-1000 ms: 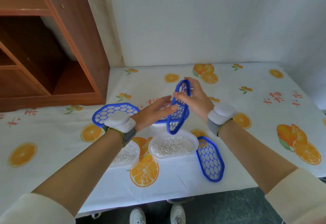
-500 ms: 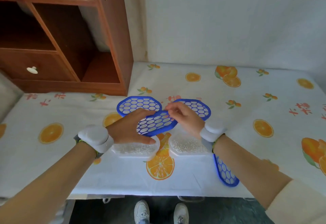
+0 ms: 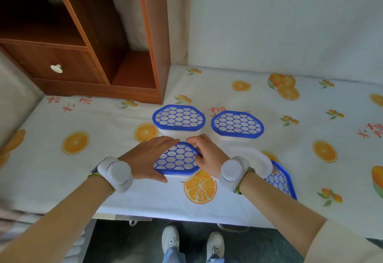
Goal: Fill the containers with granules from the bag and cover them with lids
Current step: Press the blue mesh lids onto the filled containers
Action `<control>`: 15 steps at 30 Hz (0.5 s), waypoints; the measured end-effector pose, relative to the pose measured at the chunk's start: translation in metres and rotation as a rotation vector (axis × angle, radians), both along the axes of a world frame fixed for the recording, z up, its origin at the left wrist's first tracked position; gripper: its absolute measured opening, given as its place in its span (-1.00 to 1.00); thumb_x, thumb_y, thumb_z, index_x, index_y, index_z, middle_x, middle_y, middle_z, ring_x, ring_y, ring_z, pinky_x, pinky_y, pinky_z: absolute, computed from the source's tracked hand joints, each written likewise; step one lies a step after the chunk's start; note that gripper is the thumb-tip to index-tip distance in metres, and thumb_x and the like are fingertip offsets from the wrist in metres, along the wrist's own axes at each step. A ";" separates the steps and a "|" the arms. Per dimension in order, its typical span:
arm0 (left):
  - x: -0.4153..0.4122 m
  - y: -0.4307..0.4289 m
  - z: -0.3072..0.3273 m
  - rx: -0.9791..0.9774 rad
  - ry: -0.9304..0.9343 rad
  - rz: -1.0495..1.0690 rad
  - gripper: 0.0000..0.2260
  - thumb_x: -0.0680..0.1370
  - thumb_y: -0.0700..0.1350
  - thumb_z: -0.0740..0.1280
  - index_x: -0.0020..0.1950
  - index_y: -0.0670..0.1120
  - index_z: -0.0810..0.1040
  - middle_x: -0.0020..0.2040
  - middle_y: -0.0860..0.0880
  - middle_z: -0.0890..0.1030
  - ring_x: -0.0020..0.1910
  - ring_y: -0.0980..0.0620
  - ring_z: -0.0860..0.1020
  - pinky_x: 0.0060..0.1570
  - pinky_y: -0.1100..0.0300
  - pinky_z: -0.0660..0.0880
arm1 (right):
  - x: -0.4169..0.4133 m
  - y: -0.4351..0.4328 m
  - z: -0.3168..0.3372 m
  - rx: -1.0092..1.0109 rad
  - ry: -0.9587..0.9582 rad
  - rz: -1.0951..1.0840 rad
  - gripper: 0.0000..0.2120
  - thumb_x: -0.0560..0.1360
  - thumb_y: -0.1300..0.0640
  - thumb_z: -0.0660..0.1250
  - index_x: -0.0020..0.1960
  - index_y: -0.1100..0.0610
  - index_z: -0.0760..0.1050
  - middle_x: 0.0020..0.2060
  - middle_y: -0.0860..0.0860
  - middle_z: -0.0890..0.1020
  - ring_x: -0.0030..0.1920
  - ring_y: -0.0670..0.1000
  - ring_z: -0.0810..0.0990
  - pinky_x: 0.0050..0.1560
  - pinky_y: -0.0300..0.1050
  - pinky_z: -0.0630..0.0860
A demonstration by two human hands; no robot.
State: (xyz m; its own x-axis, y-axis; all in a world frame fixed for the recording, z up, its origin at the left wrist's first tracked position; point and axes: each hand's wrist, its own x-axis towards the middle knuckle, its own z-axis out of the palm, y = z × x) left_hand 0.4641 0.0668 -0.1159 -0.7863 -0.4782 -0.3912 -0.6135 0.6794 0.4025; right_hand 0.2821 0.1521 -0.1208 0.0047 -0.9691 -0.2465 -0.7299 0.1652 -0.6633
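The honeycomb lids (image 3: 178, 118) look like glossy blue plastic; the containers (image 3: 263, 162) beneath are smooth, milky white plastic; the tablecloth (image 3: 269, 138) is matt printed cloth; the far-left cabinet (image 3: 87, 41) is reddish wood with a slight sheen.

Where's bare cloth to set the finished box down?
Free: left of the left hand, below the cabinet; also the far right, past the back right lidded box. Crowded: the centre, around four boxes and the loose lid.
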 end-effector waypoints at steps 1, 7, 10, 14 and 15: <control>0.000 0.000 0.000 -0.005 0.007 -0.001 -0.08 0.33 0.12 0.48 0.50 0.10 -0.04 0.49 0.11 0.12 0.45 0.11 0.16 0.38 0.21 0.23 | 0.000 0.000 0.001 0.008 0.015 0.009 -0.59 0.49 0.36 0.18 0.33 0.22 0.29 0.26 0.18 0.34 0.21 0.15 0.45 0.24 -0.04 0.42; 0.001 0.005 -0.004 0.024 0.059 0.041 -0.02 0.22 0.34 0.40 0.49 0.10 0.01 0.48 0.14 0.13 0.45 0.14 0.15 0.38 0.23 0.20 | 0.002 0.003 0.000 0.032 0.033 0.005 -0.62 0.54 0.28 0.17 0.35 0.21 0.28 0.28 0.16 0.33 0.24 0.14 0.43 0.23 -0.03 0.44; 0.000 0.007 -0.001 0.006 0.116 0.059 -0.05 0.18 0.52 0.16 0.48 0.10 0.10 0.49 0.16 0.15 0.46 0.17 0.13 0.37 0.26 0.13 | 0.001 0.000 0.005 -0.006 0.055 -0.012 -0.64 0.55 0.21 0.18 0.34 0.22 0.31 0.29 0.16 0.35 0.26 0.16 0.38 0.26 -0.03 0.38; -0.007 0.003 0.000 -0.149 0.270 0.089 -0.19 0.38 0.45 -0.15 0.48 0.00 0.19 0.49 0.06 0.24 0.47 0.07 0.19 0.37 0.23 0.10 | 0.006 -0.015 0.008 -0.139 0.159 -0.058 -0.61 0.56 0.16 0.16 0.37 0.19 0.28 0.35 0.12 0.33 0.32 0.15 0.31 0.29 -0.03 0.30; -0.011 0.002 -0.002 -0.197 0.265 0.096 -0.20 0.41 0.42 -0.20 0.49 -0.03 0.17 0.50 0.04 0.22 0.49 0.05 0.17 0.40 0.19 0.10 | 0.010 -0.020 0.007 -0.146 0.193 -0.062 -0.59 0.57 0.14 0.15 0.40 0.18 0.25 0.38 0.11 0.30 0.36 0.13 0.27 0.31 -0.03 0.27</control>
State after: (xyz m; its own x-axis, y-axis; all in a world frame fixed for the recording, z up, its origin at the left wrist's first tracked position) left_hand 0.4531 0.0683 -0.1183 -0.7960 -0.6010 -0.0718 -0.5699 0.7044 0.4232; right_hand 0.2916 0.1318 -0.1142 -0.0894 -0.9915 -0.0941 -0.8367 0.1260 -0.5330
